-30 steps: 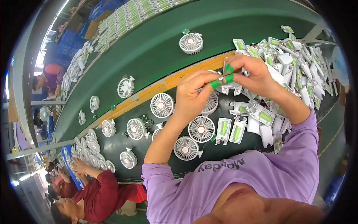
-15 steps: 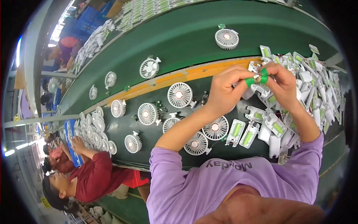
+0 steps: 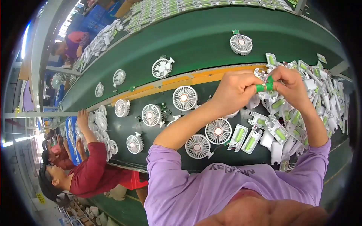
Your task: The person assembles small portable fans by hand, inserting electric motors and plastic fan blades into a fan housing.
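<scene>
My left hand (image 3: 235, 93) and my right hand (image 3: 291, 86) meet fingertip to fingertip above the bench, both closed in a pinch. Green tape wraps some of the fingers. Between them is something small and pale, too small to name. Just behind and below the hands lie white plastic handle shells, partly covered by my fingers. Two handle shells with green cells, a left one (image 3: 238, 137) and a right one (image 3: 252, 141), lie flat below my left hand. Close to my left forearm are round white fan heads, including one with a reddish centre (image 3: 218, 131).
A large heap of white handle shells (image 3: 333, 100) spreads at the right. More fan heads (image 3: 185, 98) lie on the dark bench. Beyond a yellow-orange ledge (image 3: 203, 77) runs a green conveyor (image 3: 196, 49) carrying fans. A co-worker in red (image 3: 90, 167) reaches over white discs at left.
My hands stay pinched together, having shifted slightly with small finger movements. The view has moved a little. The co-worker's arm has reached farther out over the discs.
</scene>
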A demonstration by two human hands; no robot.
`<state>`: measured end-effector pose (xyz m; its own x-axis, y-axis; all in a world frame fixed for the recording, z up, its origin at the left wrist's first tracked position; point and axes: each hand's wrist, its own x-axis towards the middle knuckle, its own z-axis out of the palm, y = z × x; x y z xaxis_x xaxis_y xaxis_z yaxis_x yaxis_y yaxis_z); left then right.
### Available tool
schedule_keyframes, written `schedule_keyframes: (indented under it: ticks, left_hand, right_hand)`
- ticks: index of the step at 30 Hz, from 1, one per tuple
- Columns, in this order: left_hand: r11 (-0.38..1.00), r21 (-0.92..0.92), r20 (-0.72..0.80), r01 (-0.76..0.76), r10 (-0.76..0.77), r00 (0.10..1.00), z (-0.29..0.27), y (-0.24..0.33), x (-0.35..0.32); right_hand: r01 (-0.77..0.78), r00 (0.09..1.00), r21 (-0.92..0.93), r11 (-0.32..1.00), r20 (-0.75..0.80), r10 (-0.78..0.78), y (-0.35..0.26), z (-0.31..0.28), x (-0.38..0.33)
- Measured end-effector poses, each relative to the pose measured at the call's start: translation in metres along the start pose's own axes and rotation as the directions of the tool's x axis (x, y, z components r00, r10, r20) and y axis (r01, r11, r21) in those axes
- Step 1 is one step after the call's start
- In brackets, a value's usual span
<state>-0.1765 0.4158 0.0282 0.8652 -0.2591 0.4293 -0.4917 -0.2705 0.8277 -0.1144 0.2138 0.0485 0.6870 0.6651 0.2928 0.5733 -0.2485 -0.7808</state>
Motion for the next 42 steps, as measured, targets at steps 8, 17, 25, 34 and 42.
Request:
schedule_keyframes:
  ticks: [8, 17, 25, 34, 42]
  left_hand:
    - [0.948, -0.127, -0.257, 0.291, -0.315, 0.914, -0.016, -0.109, 0.082]
    - [0.654, 0.755, 0.032, 0.042, -0.101, 0.994, 0.05, -0.149, 0.129]
    - [0.515, 0.857, 0.069, 0.023, -0.158, 0.985, -0.013, -0.174, 0.075]
    - [0.896, 0.332, -0.002, 0.295, -0.312, 0.95, -0.031, -0.116, 0.034]
    - [0.876, 0.436, -0.048, 0.206, -0.206, 0.977, -0.01, -0.098, 0.017]
  right_hand:
    - [-0.165, 0.972, 0.222, 0.961, -0.128, 0.197, 0.043, -0.066, 0.08]
    - [-0.252, 0.94, -0.244, 0.937, -0.291, 0.177, 0.131, -0.106, 0.098]
    - [-0.049, 0.971, -0.368, 0.928, 0.201, 0.131, 0.101, -0.067, 0.022]
    - [-0.025, 0.984, -0.573, 0.819, 0.131, 0.122, 0.109, -0.047, 0.008]
    - [0.065, 0.973, -0.635, 0.77, 0.211, 0.092, 0.098, -0.055, -0.004]
